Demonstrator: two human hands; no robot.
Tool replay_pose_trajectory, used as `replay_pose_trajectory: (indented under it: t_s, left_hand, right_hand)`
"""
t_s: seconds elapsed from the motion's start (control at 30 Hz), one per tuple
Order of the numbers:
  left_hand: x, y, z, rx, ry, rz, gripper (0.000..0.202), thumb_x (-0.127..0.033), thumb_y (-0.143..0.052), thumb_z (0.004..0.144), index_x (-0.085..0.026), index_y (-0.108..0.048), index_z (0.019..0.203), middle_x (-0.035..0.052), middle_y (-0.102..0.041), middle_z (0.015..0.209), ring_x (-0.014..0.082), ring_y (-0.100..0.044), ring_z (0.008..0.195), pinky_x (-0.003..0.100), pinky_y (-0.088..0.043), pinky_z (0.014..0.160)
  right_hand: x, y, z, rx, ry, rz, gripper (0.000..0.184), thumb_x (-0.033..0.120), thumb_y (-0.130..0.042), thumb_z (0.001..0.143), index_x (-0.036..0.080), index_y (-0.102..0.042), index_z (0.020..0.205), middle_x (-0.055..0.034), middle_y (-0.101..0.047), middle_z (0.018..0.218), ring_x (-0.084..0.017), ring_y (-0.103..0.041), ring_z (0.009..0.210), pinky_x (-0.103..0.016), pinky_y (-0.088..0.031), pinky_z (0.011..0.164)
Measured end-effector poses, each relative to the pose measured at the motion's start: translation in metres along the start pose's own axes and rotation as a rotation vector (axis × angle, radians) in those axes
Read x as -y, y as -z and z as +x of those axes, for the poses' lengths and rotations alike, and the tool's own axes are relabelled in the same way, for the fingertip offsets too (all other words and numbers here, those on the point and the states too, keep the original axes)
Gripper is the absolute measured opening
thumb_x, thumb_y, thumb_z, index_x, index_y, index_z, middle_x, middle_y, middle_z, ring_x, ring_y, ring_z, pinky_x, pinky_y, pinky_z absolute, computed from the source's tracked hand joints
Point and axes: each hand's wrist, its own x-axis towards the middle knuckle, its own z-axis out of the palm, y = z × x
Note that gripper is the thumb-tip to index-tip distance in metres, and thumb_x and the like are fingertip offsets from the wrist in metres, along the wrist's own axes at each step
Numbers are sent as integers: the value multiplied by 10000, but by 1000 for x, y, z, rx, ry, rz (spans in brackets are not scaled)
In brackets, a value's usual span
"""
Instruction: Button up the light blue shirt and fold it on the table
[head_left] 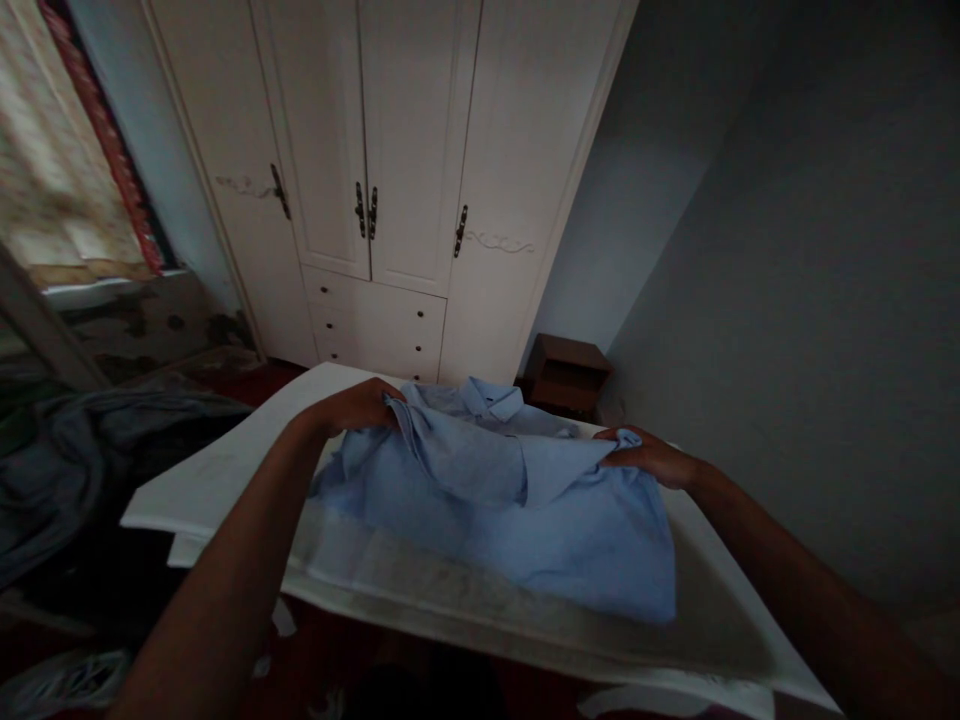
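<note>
A light blue collared shirt [480,530] lies on a white board-like table [247,460], its collar toward the far edge. My left hand [364,405] grips a raised edge of the cloth on the left, fingers closed around it. On the right, my right hand [649,457] pinches the same lifted part, with a small bunch of fabric showing above the fingers. Between the two hands the cloth sags in a loose fold. The shirt's near part hangs down to the tabletop and is slightly blurred.
Behind the table stands a white wardrobe [412,130] with dark handles. A small brown cabinet [566,370] sits at its right. Dark clothes [97,460] are heaped at the left, below a curtained window [67,150]. A grey wall [810,280] rises on the right.
</note>
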Motion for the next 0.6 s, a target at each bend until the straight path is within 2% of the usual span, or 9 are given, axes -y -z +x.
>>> replay_pose_trajectory:
  t_s: [0.1,0.23,0.3,0.37,0.47,0.53,0.6]
  left_hand:
    - [2,19,29,94,-32,2,199,-246,-701,549,-196,-747,736,1,-730,755,224,-655,756,303,-525,735]
    - [9,40,81,117,-22,-26,218,-268,-752,520,-192,-738,724,3,-730,766,223,-661,784,301,-526,750]
    - [19,39,112,130,25,-75,256,-278,-766,507,-186,-732,744,14,-732,778,227,-667,790,308,-528,749]
    - [36,30,141,144,116,-112,295,-288,-783,483,-178,-719,750,29,-733,785,238,-673,794,322,-532,749]
    - [63,14,170,169,239,-103,359,-311,-819,437,-159,-706,743,62,-736,791,268,-680,788,350,-540,726]
    - [76,12,178,195,260,-138,436,-353,-834,445,-166,-711,819,78,-743,869,274,-685,812,346,-544,710]
    - [83,19,179,225,273,-196,509,-381,-834,478,-190,-701,931,82,-737,966,263,-689,841,324,-544,698]
  right_hand:
    - [-1,15,27,12,-32,92,320,318,-817,535,176,-678,785,-8,-696,754,-169,-650,692,-272,-524,679]
    - [-4,32,72,-30,-46,234,353,287,-804,509,180,-663,814,-17,-722,795,-184,-674,720,-305,-539,734]
    - [-12,35,97,-15,-103,267,340,291,-787,527,181,-658,821,-33,-733,811,-208,-687,747,-348,-542,780]
    - [-24,31,120,23,-240,275,313,296,-770,552,179,-655,819,-48,-736,784,-228,-695,739,-384,-546,788]
    - [-46,21,141,66,-388,288,302,292,-776,569,186,-646,820,-46,-732,752,-240,-702,732,-398,-556,771]
    - [-58,16,146,63,-364,330,319,305,-798,574,198,-628,821,-33,-732,779,-233,-705,751,-391,-559,779]
    - [-64,15,145,25,-319,366,336,343,-817,579,205,-611,805,-16,-726,784,-219,-703,746,-370,-565,764]
